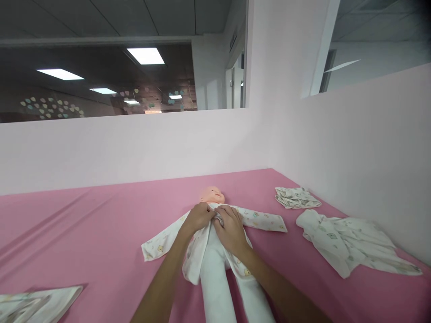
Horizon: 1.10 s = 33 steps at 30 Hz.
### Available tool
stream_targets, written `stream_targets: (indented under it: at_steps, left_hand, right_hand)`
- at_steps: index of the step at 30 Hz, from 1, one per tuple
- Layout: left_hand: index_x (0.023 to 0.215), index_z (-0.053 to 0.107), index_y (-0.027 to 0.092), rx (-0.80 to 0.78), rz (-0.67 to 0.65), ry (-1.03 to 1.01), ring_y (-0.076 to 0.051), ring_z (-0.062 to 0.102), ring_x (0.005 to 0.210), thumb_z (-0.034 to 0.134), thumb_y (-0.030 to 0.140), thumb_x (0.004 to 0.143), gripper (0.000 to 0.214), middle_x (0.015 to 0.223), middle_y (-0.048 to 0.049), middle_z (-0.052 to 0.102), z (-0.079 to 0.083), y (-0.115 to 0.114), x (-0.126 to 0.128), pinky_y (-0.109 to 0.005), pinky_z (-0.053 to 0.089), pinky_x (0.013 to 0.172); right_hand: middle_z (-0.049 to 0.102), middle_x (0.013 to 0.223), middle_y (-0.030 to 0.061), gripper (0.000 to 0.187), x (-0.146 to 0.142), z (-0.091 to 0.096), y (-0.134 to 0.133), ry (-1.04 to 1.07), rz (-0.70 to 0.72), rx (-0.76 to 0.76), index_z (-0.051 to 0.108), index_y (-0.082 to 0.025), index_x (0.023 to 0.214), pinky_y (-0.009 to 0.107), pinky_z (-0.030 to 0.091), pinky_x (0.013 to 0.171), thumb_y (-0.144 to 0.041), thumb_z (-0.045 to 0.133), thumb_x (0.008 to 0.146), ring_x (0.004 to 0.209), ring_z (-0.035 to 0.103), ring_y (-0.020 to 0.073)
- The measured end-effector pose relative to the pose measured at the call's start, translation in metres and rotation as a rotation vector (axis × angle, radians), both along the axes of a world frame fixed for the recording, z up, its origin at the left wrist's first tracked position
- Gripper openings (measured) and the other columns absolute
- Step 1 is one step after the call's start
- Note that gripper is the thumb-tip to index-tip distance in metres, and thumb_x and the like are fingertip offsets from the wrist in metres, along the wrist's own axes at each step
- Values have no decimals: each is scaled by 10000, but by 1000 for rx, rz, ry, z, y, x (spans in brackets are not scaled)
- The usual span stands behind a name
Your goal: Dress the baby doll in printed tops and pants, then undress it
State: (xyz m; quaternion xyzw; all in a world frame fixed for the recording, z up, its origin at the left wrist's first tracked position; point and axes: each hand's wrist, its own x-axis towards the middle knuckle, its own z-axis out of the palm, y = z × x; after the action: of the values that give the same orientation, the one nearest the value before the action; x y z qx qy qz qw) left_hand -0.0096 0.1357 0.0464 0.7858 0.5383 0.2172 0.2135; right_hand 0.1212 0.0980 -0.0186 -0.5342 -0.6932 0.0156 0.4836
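A baby doll [213, 194] lies on its back with its head toward the wall. It has on a white printed baby shirt [264, 220], whose sleeves spread out to both sides and whose front hangs apart below the chest. White trousers [215, 273] cover its legs. At the chest, just under the doll's head, my left hand [201, 216] is closed in a pinch on the shirt's front edge. My right hand [231, 229] is beside it, thumb and fingers closed on a fold of the same shirt. The fingertips partly hide the cloth between them.
A pink sheet [111, 233] covers the table. To the right lie a folded printed cloth [296, 198] and a spread white printed garment [357, 244]. Another piece of printed cloth [43, 305] shows at the lower left. White walls [134, 148] with windows border the back and right.
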Motion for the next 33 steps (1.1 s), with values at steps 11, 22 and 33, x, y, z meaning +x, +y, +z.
stream_targets:
  at_steps: [11, 22, 33]
  left_hand:
    - [701, 491, 194, 122, 130, -30, -161, 523, 741, 466, 269, 796, 124, 798, -25, 598, -1, -5, 14, -258, 355, 630]
    - [741, 560, 185, 67, 36, 77, -150, 539, 695, 474, 310, 845, 184, 755, -13, 594, 12, -11, 4, -247, 328, 593]
    - [909, 628, 184, 258, 181, 302, -241, 622, 931, 373, 234, 917, 260, 1054, -94, 632, -5, -9, 20, -318, 410, 752]
  right_hand:
    - [629, 1166, 58, 362, -1, 3, -2, 59, 7, -34, 624, -214, 1158, 406, 342, 980, -181, 488, 824, 1069, 514, 251]
    - [682, 959, 80, 282, 7, 2, 5, 406, -4, -25, 654, -174, 948, 355, 431, 849, -182, 392, 844, 925, 582, 225]
    - [673, 723, 28, 263, 7, 9, 22, 411, 1, -131, 693, -198, 780, 289, 440, 668, -282, 449, 832, 690, 584, 195]
